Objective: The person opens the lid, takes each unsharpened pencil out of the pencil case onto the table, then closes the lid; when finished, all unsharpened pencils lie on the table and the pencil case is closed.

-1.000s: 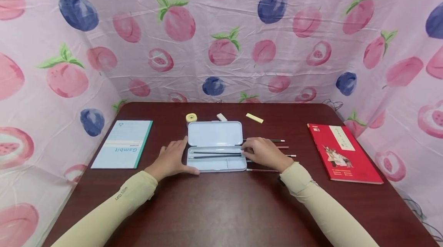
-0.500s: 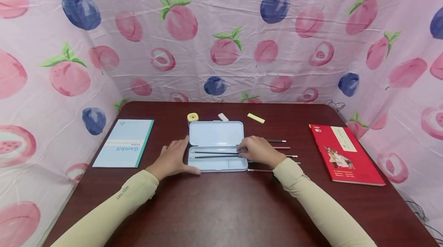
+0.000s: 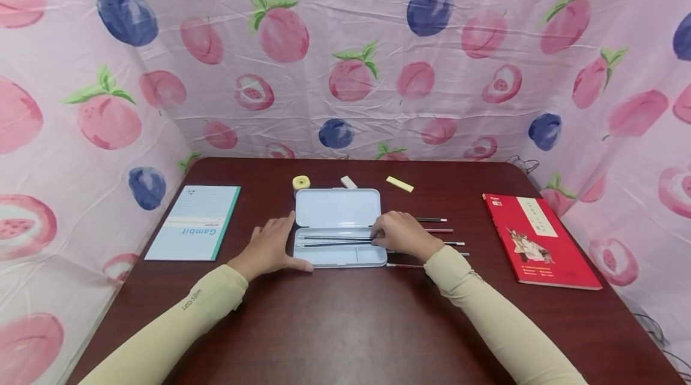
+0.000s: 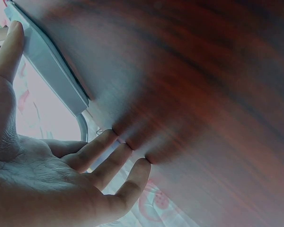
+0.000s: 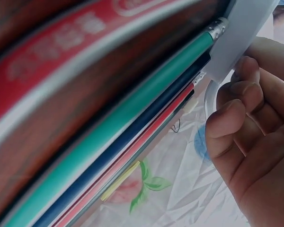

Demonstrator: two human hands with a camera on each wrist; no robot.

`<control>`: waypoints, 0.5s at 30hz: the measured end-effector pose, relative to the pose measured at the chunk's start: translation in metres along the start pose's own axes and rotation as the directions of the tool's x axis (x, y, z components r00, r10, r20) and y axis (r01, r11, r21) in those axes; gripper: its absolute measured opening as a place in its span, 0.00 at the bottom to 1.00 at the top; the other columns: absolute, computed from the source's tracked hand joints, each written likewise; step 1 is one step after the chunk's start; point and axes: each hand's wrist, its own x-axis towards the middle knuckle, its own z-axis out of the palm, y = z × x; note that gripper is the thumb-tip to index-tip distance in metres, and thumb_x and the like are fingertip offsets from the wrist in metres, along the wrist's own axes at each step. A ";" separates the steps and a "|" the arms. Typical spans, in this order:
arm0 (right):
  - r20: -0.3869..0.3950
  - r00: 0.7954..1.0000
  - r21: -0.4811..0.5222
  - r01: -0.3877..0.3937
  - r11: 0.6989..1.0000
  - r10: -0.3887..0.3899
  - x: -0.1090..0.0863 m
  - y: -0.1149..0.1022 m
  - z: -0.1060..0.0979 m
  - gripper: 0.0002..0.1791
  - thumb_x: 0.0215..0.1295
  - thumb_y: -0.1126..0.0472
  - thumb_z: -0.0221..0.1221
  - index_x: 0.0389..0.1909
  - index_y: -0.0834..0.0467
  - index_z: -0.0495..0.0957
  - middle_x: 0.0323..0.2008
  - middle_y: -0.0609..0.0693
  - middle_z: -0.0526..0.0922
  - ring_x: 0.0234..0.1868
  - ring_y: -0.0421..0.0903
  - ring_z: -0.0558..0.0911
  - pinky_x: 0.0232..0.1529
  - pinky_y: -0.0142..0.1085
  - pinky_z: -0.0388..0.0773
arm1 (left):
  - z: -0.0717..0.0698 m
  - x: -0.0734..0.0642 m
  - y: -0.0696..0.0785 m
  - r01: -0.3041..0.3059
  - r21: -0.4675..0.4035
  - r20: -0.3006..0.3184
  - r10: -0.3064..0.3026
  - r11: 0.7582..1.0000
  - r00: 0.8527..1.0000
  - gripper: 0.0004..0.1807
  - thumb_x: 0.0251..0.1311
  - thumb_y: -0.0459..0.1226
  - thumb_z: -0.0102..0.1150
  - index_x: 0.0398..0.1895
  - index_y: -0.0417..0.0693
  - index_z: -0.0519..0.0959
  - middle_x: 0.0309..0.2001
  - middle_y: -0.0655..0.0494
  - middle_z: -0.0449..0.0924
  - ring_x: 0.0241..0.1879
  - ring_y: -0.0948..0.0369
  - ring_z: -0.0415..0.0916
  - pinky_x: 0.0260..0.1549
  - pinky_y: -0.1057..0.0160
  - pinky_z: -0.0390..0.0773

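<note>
A light blue pencil case lies with its lid folded back, and two dark pencils lie lengthwise inside it. My left hand is spread at its left end, thumb along the front edge; in the left wrist view the other fingertips meet the tabletop. At the case's right end, my right hand has its fingers curled over the inner tray and pinches the end of a pencil, mostly hidden behind the fingers. The right wrist view shows the curled fingers right at the case wall.
Several pencils lie right of the case, one green. Behind it are a yellow tape roll, a white eraser and a yellow strip. A blue notebook lies left, a red book right.
My right hand has shifted slightly left, further over the case, then stayed there. More of the green pencil shows beyond the right wrist. The left hand keeps its place.
</note>
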 end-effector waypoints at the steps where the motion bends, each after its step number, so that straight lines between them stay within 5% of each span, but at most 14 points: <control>1: 0.003 1.000 0.003 -0.006 1.000 0.006 0.000 0.000 0.000 0.03 0.61 0.61 0.77 0.35 0.54 0.93 0.29 0.44 0.89 0.26 0.36 0.75 0.32 0.33 0.78 | 0.000 0.000 0.000 -0.001 0.001 -0.001 0.001 1.000 1.000 0.79 0.42 0.73 0.78 0.87 0.40 0.47 0.84 0.40 0.59 0.81 0.41 0.58 0.75 0.30 0.58; 15: 0.040 0.998 0.027 -0.048 0.998 0.047 0.004 -0.001 -0.003 0.05 0.61 0.59 0.77 0.31 0.52 0.90 0.23 0.42 0.83 0.26 0.37 0.75 0.34 0.35 0.78 | -0.001 -0.001 0.001 -0.006 0.007 -0.009 0.006 1.000 1.000 0.79 0.41 0.72 0.79 0.87 0.39 0.48 0.84 0.41 0.60 0.80 0.41 0.59 0.74 0.31 0.60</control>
